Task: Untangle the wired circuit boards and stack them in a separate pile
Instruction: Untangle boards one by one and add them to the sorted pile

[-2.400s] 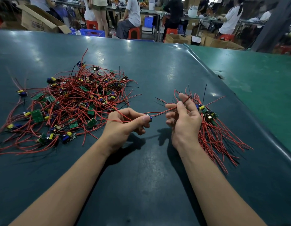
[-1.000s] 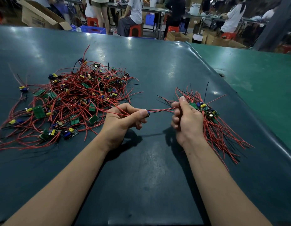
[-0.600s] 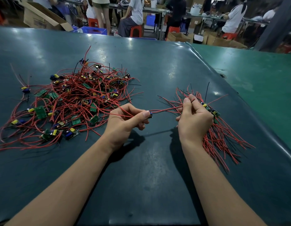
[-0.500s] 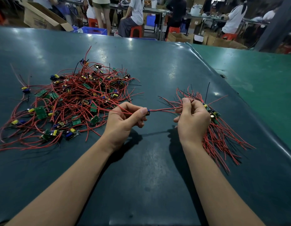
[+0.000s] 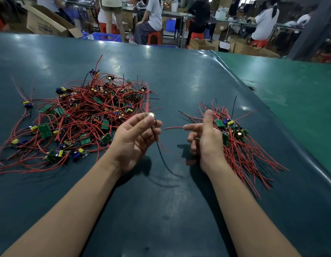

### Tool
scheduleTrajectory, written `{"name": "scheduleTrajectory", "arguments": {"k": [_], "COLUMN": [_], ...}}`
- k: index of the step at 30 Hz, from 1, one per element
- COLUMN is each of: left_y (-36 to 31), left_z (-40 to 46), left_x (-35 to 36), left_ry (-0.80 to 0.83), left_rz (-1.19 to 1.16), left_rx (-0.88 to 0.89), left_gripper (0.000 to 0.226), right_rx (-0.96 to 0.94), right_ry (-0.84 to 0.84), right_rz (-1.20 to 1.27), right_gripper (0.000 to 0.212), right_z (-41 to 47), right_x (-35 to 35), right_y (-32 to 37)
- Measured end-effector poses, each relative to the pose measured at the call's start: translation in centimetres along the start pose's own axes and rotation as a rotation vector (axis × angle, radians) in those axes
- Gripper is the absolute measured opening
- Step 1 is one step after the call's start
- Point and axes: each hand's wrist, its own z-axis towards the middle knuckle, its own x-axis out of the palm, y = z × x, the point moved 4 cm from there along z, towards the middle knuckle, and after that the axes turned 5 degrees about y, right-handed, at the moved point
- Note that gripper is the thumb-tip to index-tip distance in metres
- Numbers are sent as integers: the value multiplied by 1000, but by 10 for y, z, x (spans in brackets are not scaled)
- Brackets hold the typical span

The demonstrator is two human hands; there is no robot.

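- Table [image 5: 179, 210]: I see the tangle [image 5: 83, 117] lying at left and the sorted pile [image 5: 240, 145] at right, well apart.
- Hands: my left hand [image 5: 132, 140] pinches one freed board [image 5: 150, 115] at the fingertips, its wires blurred and dangling. My right hand [image 5: 205, 140] hovers beside the pile, fingers loose; whether it holds the red wire [image 5: 173, 128] I cannot tell.
- Step: I judge one board separated, not yet stacked.
- Next: I must carry it right and lay it on the pile, wires aligned.

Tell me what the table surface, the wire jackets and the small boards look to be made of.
Table surface: dark teal sheet, probably vinyl or rubber; soft glare patches.
Wire jackets: red and black plastic insulation, smooth, bending freely.
Small boards: green rigid laminate, likely fibreglass circuit board, matte.
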Motion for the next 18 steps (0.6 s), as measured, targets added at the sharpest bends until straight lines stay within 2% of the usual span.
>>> {"name": "scheduleTrajectory", "arguments": {"k": [1, 4, 6, 13, 18], "left_y": [2, 10, 15, 19, 19], "left_z": [-1, -2, -3, -4, -4], "left_x": [2, 7, 9, 11, 12], "left_ry": [12, 52, 90, 126, 138], "left_rz": [30, 189, 296, 314, 354], "left_rx": [-23, -86, -120, -164, -180], "left_gripper": [30, 12, 11, 19, 14], "right_rx": [20, 54, 58, 113, 196], "right_ry": [57, 313, 417, 486, 590], "right_rz": [-21, -15, 41, 152, 246], "right_gripper": [67, 48, 36, 26, 23], "right_z": [-1, -7, -11, -15, -19], "right_x": [2, 15, 22, 25, 30], "right_y": [-1, -3, -3, -1, -3]}}
